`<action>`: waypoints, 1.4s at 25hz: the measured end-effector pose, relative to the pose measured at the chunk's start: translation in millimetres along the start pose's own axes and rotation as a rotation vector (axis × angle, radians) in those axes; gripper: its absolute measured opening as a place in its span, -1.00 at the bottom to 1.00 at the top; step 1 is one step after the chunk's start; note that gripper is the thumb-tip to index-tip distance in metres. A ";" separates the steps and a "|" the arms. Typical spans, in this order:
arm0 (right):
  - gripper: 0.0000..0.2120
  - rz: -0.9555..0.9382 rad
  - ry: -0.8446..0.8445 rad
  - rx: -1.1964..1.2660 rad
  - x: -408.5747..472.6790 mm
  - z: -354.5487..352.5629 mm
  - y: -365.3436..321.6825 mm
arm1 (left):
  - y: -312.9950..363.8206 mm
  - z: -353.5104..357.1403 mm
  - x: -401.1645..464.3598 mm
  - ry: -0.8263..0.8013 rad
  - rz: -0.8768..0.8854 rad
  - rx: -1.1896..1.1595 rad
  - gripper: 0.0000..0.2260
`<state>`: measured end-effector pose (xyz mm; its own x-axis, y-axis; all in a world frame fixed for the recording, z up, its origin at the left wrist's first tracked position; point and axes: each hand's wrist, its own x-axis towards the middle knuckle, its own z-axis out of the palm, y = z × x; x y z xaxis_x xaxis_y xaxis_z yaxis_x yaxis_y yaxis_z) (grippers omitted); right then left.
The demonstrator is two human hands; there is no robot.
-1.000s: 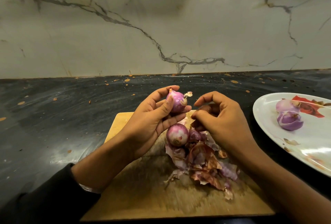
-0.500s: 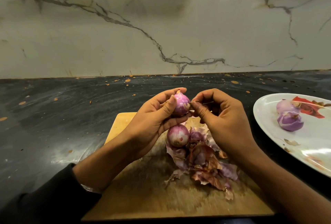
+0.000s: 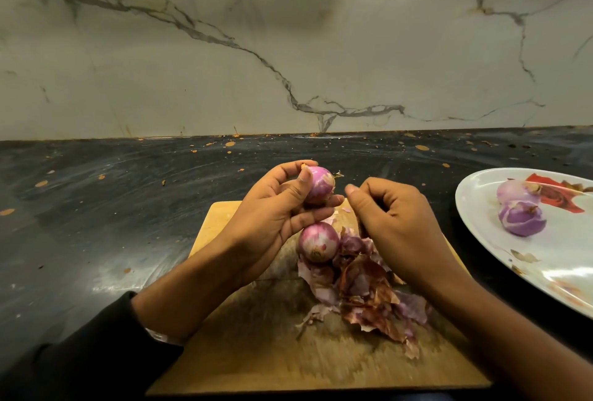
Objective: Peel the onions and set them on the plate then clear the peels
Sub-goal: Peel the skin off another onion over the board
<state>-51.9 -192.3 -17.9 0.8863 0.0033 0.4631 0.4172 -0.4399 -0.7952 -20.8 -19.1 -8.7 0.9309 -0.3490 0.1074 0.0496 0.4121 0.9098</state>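
Observation:
My left hand (image 3: 272,214) grips a small, partly peeled red onion (image 3: 319,189) above the far end of the wooden cutting board (image 3: 240,352). My right hand (image 3: 394,224) hovers just right of that onion with its fingers curled; its thumb tip is a short gap away, and I see nothing held in it. A second unpeeled onion (image 3: 318,242) lies on the board below my left hand, beside a heap of dry peels (image 3: 369,291). Two peeled onions (image 3: 516,192) (image 3: 521,219) sit on the white plate (image 3: 561,259) at the right.
The board lies on a dark countertop (image 3: 96,208) speckled with small peel scraps. A marble-patterned wall (image 3: 288,47) rises behind it. A few peel flakes lie on the plate, which has a red flower print.
My right hand, which was touching the held onion half a second ago, has pulled slightly away to the right. My left hand has turned the onion a little.

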 end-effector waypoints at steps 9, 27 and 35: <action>-0.67 -0.070 0.046 0.137 -1.0 3.2 -2.7 | 0.7 0.0 0.0 -0.030 0.034 0.131 -0.61; -0.85 -0.038 0.089 0.161 1.9 -3.5 4.8 | -0.4 -0.8 1.2 -0.015 -0.036 0.058 -0.63; -0.89 -0.033 0.136 0.133 0.7 -0.3 2.9 | -1.7 -0.2 1.0 -0.044 -0.008 0.133 -0.63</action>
<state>-50.1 -193.8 -19.8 0.8400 -0.1100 0.5313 0.4764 -0.3193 -0.8192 -19.9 -20.0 -10.2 0.9139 -0.3895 0.1145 0.0057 0.2945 0.9556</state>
